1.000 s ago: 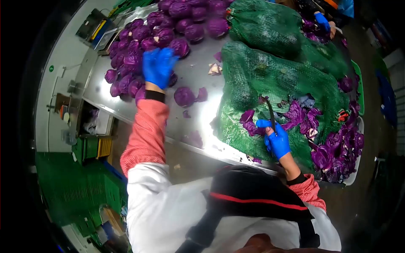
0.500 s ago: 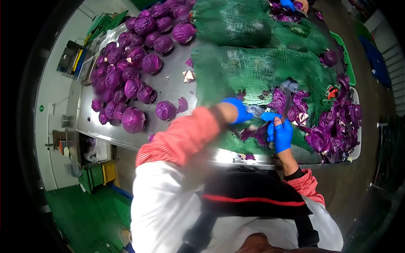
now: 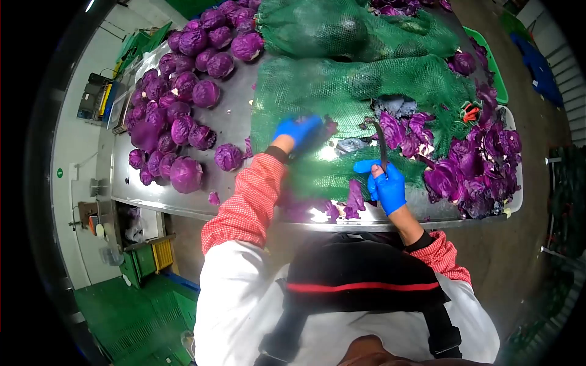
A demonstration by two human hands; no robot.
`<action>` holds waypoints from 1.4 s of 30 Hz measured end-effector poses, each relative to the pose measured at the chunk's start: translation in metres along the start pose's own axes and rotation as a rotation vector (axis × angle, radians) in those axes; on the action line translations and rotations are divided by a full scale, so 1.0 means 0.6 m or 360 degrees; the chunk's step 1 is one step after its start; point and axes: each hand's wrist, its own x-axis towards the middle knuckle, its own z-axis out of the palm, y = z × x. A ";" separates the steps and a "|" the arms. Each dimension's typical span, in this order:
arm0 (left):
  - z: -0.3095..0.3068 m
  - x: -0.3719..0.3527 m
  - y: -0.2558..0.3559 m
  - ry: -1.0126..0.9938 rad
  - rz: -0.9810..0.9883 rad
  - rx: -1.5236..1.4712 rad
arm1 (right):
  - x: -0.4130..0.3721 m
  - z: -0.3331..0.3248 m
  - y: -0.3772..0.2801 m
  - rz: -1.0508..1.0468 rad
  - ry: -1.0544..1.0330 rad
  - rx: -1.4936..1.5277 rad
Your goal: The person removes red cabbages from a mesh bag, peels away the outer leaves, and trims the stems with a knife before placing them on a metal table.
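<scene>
My right hand (image 3: 387, 188), in a blue glove, is closed around the handle of a knife (image 3: 383, 144), its dark blade pointing away from me. My left hand (image 3: 298, 132), also gloved in blue, is blurred over the green mesh sack (image 3: 329, 85); its fingers are too smeared to read. Loose purple cabbage leaves (image 3: 352, 202) lie below the knife near the table's front edge. More cut leaves (image 3: 406, 131) rest on the mesh beyond the blade. A red cabbage head (image 3: 228, 157) sits left of my left arm.
Many red cabbages (image 3: 183, 130) are heaped on the left of the metal table (image 3: 146, 194). A second mesh sack (image 3: 323, 27) lies farther back. On the right, a white crate (image 3: 517, 183) is piled with leaves (image 3: 470, 168), with a green crate (image 3: 497, 73) behind it.
My left hand has swung left across the mesh, away from my right hand. The knife blade has turned from leaning right to nearly upright. A co-worker's hands have left the top of the view.
</scene>
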 end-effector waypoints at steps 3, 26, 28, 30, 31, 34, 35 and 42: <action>0.010 0.004 -0.027 0.0011 -0.0099 -0.0631 | -0.011 -0.017 0.009 0.0051 -0.0028 -0.0009; 0.154 -0.128 -0.042 0.0352 0.0685 0.0147 | 0.054 -0.002 0.047 -0.0387 -0.0435 -0.1965; 0.163 -0.125 -0.045 0.0409 0.0711 0.0171 | 0.077 -0.003 0.051 -0.0268 -0.0448 -0.2087; 0.172 -0.121 -0.047 0.0470 0.0755 0.0202 | 0.102 -0.004 0.057 -0.0156 -0.0469 -0.2154; 0.171 -0.125 -0.042 0.0461 0.0781 0.0150 | 0.117 -0.004 0.064 -0.0110 -0.0494 -0.2171; 0.163 -0.139 -0.062 0.0437 0.1197 0.0239 | 0.160 -0.010 0.104 -0.0104 -0.0518 -0.2090; 0.164 -0.145 -0.072 0.0599 0.1306 0.0243 | 0.160 -0.002 0.096 -0.0086 -0.0521 -0.2119; 0.177 -0.182 -0.048 0.0453 0.0767 -0.0912 | 0.088 -0.003 0.017 0.0343 -0.0471 -0.1245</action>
